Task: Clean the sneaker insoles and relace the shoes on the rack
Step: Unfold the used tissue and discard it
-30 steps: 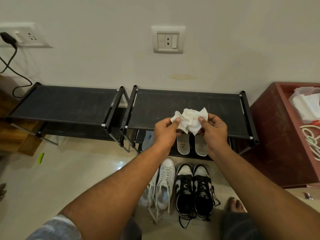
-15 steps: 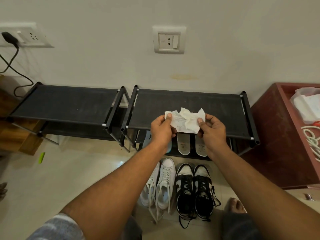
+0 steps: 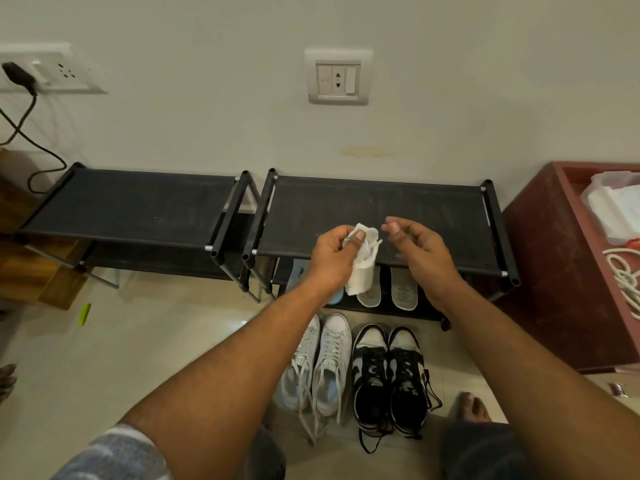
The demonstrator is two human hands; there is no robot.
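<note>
The fingers (image 3: 358, 236) of my left hand (image 3: 330, 256) pinch the soft, light wipe (image 3: 362, 277), and my right hand (image 3: 417, 245) is loosely curled, free to lift a thin insole (image 3: 403, 289) by its near end.

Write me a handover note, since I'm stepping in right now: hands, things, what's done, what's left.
Left hand grips a crumpled white wipe; right hand is beside it, holding nothing.
Two insoles lie on the lower shelf of the right-side shoe rack.
White sneakers and black-and-white sneakers stand on the floor, laces loose.
Done: insoles are out.
Left: wipe insoles, refit them, tighten laces, shelve the shoes.
</note>
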